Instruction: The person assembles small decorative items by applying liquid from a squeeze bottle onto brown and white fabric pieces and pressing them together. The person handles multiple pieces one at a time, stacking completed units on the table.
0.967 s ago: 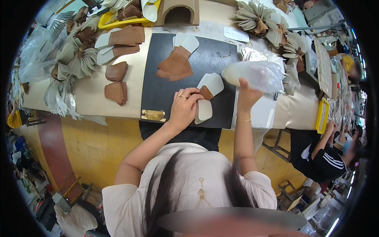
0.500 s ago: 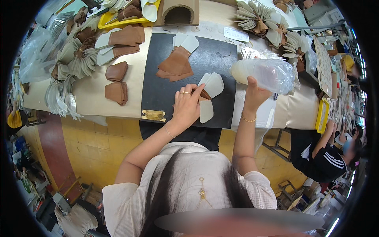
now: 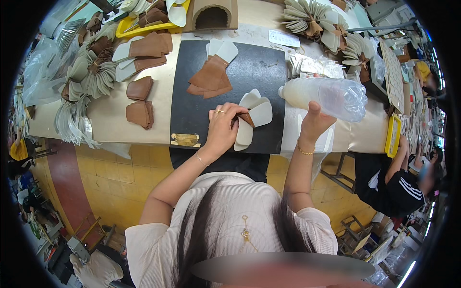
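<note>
Cloudy plastic bottle point(image 3: 326, 96), tipped sideways

One black mat point(image 3: 254, 72) lies in the middle. On it there are two piles of brown and white pieces: one point(image 3: 211, 72) at the top and one point(image 3: 254, 113) near the bottom. Right of the mat is one clear plastic bottle point(image 3: 331, 96). Left of the mat lie two small brown stacks point(image 3: 139, 101). Two yellow trays point(image 3: 144, 26) show.

Cream and brown pieces point(image 3: 252, 117) pinned by left hand point(image 3: 222, 129) on black mat point(image 3: 192, 103), clear plastic bottle point(image 3: 326, 96) gripped by right hand point(image 3: 314, 122) at three o'clock of the pieces
</note>
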Available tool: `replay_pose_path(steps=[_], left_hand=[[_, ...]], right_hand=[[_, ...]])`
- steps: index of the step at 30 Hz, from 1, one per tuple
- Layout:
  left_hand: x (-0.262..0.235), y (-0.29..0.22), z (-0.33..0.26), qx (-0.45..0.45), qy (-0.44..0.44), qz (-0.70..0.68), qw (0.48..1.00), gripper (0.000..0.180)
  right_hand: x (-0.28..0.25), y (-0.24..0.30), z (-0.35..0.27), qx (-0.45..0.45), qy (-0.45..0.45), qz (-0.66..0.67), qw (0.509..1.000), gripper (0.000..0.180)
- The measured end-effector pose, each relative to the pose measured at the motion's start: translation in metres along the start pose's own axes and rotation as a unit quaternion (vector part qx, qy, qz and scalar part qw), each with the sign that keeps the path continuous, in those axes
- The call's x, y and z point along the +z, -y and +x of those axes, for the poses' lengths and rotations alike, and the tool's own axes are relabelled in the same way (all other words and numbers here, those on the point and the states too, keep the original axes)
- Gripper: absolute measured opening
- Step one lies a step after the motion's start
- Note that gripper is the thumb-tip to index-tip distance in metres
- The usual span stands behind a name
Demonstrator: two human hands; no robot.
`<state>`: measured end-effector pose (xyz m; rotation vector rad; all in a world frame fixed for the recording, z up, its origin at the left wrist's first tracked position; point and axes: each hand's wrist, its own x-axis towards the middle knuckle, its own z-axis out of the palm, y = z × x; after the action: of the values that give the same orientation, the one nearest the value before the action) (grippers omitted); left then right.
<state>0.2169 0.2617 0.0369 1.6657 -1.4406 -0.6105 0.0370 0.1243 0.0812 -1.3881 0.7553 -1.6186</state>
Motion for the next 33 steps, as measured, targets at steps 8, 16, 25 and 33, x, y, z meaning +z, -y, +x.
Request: replay_pose_path(steps=[8,16,25,33], left_hand=[[0.002,0.003,-0.001,0.029,-0.005,0.018,0.999,0.028],[-0.001,0.000,-0.005,0.095,-0.008,0.066,0.993,0.034],[0.001,0.006,-0.007,0.088,0.024,0.099,0.991,0.031],[-0.002,0.002,-0.008,0.076,0.030,0.090,0.993,0.034]], right_hand=[[0.006,0.012,-0.008,0.014,-0.005,0.043,0.999,0.094],[0.007,0.018,-0.011,0.010,-0.002,0.063,0.998,0.096],[0.014,-0.007,-0.056,0.060,0.205,0.040,0.976,0.089],[0.009,-0.030,-0.039,0.030,0.046,0.032,0.998,0.069]])
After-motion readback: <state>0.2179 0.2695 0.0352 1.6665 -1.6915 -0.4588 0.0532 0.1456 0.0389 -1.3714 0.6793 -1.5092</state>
